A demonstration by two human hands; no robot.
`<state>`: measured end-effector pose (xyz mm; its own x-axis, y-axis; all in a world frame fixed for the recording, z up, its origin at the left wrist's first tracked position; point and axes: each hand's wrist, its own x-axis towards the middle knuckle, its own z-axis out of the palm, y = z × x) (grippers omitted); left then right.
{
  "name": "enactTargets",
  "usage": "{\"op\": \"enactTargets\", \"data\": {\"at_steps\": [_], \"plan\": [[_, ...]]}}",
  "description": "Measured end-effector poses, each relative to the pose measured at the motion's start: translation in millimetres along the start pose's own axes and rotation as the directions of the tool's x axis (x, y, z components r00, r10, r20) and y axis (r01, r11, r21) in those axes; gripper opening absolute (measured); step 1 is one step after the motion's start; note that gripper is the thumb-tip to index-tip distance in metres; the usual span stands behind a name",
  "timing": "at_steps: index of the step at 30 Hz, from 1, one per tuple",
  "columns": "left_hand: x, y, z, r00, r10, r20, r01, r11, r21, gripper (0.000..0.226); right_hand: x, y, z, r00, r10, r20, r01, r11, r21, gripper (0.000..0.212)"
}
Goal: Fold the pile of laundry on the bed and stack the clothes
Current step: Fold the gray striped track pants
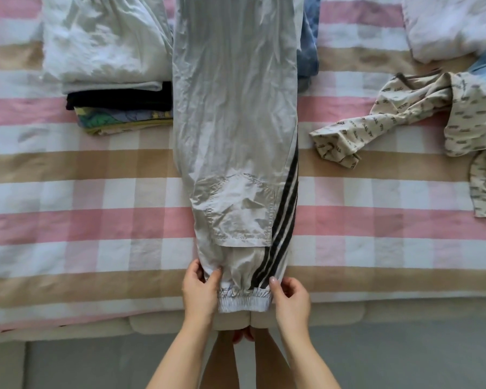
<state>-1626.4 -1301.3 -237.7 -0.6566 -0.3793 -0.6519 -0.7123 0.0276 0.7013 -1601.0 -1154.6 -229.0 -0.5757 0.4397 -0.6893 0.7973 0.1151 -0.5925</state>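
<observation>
Two hands pinch elastic cuff [244,300] of trousers [236,108]: left hand [199,287] grips left edge, right hand [291,299] right edge; trousers stretch away from hands across bed [96,220]. Risk: thin, shiny, crinkled fabric may slip, layers skewing during fold. Black side stripes [281,220], gathered cuff. Folded stack [115,80] beyond left hand.

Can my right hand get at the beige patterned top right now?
Probably, once it lets go: the right hand pinches the trouser cuff, and only bare bedspread lies between it and the beige patterned top.
</observation>
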Motion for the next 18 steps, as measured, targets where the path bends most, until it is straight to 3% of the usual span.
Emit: {"op": "enactTargets", "data": {"at_steps": [2,7,13,15,18], "plan": [[1.9,3.9,1.8,0.999,-0.007,-0.045,0.007,1.000,-0.019,0.026,6.6,-3.6,2.3,0.999,0.016,-0.029,-0.017,1.000,-0.008,0.012],[37.4,51.2,13.2,0.965,0.093,-0.245,-0.107,0.993,-0.043,0.039,42.0,-59.7,5.7,0.961,-0.230,-0.155,0.237,0.971,0.031,0.038],[111.1,106.6,20.4,0.958,0.107,-0.267,-0.128,0.990,-0.061,0.056,112.1,-130.5,21.7,0.974,-0.180,-0.135,0.200,0.968,0.150,0.049],[127.1,116.0,21.7,0.957,0.177,-0.229,-0.183,0.983,-0.004,0.049,130.4,-147.3,25.2,0.984,-0.157,-0.080,0.167,0.975,0.148,0.047],[136.7,116.1,16.6,0.939,0.260,-0.224,-0.258,0.965,0.036,0.013,147.0,-158.1,24.2,0.971,-0.236,-0.024,0.237,0.971,0.020,0.030]]}}
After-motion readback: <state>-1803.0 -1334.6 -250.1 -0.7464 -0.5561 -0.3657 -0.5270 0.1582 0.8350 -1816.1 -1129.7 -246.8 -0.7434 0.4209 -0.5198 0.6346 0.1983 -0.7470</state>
